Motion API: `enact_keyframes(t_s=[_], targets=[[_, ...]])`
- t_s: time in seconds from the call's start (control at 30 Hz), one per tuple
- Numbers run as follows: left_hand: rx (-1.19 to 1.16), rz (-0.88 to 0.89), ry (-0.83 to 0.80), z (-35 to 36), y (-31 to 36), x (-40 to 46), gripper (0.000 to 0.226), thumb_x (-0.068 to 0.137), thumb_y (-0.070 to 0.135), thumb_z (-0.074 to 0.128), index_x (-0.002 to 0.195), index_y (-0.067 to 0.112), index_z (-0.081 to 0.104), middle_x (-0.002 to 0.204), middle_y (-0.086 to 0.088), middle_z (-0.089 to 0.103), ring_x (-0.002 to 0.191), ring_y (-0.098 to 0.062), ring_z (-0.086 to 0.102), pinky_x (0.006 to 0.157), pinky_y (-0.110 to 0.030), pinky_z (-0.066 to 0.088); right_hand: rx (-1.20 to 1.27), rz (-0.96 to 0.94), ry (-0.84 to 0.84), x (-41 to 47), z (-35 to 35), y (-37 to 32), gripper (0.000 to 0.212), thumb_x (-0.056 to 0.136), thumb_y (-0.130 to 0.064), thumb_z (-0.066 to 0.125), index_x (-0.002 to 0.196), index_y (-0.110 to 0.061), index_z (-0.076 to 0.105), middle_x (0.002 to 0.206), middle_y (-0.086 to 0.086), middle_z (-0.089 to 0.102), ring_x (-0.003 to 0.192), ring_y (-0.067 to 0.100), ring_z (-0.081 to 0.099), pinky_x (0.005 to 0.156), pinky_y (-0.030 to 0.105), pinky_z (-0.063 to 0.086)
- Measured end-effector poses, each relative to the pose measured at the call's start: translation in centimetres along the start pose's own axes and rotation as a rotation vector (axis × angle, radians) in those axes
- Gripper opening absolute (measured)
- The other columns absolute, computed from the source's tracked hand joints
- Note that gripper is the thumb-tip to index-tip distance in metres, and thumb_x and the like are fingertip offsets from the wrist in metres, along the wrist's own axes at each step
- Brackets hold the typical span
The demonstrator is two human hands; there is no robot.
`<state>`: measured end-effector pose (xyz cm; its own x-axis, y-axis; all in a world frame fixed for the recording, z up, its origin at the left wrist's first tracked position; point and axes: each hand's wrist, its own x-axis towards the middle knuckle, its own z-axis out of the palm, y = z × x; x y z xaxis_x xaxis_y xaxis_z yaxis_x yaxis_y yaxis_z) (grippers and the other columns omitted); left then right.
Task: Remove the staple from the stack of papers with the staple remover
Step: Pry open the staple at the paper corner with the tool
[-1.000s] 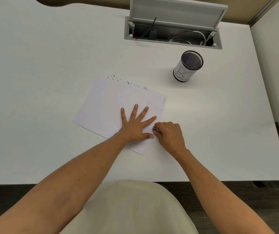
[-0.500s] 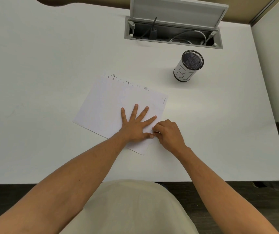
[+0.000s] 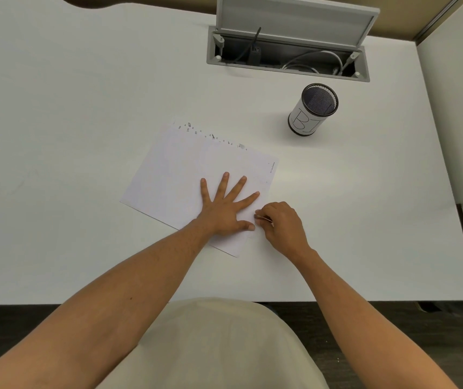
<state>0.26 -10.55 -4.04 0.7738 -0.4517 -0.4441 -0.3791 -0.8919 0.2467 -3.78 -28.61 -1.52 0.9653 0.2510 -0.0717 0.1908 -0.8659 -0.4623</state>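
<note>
right hand (image 3: 282,227) edged back, staple remover (image 3: 262,218) showing (metal tip)

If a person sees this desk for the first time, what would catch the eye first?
Probably the left hand, pressed flat with spread fingers on the white stack of papers at the middle of the white desk. Beside it, the right hand pinches a small metal staple remover at the stack's right edge. Farther right stands a black mesh pen cup.
</note>
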Motion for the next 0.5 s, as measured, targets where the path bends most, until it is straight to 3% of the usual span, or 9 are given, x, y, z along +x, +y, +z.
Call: enact_keyframes(t_s=[0.17,0.5], targets=[[-0.013,0.0,-0.003,-0.1,0.0,-0.2,0.089,0.08,0.084,0.031,0.15,0.05,-0.012,0.16,0.007,-0.03,0.142,-0.031,-0.037,0.098,-0.07,-0.027,-0.002,0.041,-0.021,0.6,-0.3,-0.2,0.007,0.089,-0.018,0.062,0.089,-0.012,0.066,0.085,0.002,0.069,0.078,0.024,0.056,0.067,0.039,0.047],[-0.018,0.004,-0.002,-0.1,0.1,-0.1,0.089,0.079,0.085,0.03,0.15,0.05,-0.011,0.16,0.007,-0.029,0.142,-0.031,-0.037,0.098,-0.071,-0.027,-0.115,-0.078,-0.089,1.2,-0.4,-0.7,0.006,0.084,-0.011,0.064,0.082,-0.013,0.069,0.079,0.002,0.069,0.075,0.027,0.055,0.064,0.04,0.045]])
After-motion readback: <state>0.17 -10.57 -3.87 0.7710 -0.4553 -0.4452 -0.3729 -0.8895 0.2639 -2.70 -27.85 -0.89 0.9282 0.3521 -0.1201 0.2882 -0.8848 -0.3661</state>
